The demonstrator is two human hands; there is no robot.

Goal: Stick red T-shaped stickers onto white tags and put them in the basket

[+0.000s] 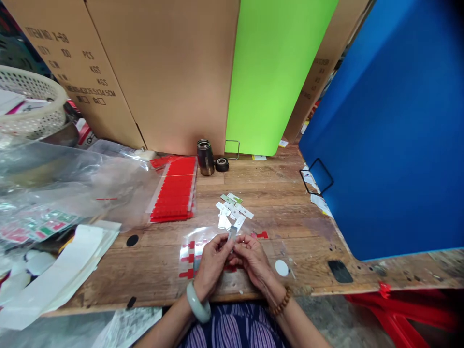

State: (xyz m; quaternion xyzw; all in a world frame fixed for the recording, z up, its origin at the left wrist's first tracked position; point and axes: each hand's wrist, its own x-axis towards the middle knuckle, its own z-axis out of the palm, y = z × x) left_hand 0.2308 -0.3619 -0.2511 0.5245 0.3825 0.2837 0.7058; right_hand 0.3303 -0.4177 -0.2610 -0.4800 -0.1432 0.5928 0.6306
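Close to the table's front edge, my left hand (213,258) pinches a small grey rectangular piece (232,233) between thumb and fingers. My right hand (253,256) is closed against the same piece from the other side, its fingertips meeting those of my left. Beneath both hands lies a clear plastic sheet (206,234) with red T-shaped tabs (187,274) on it, partly covered by the hands. Just beyond my fingertips is a loose pile of small white and green cards (234,211). A banded stack of red strips (176,188) sits farther left.
A dark open flask (206,158) stands at the back beside its lid (222,165). Cardboard (174,72), a green board (271,72) and a blue board (395,145) rise around the table. Plastic bags (108,179) and white paper strips (68,270) crowd the left.
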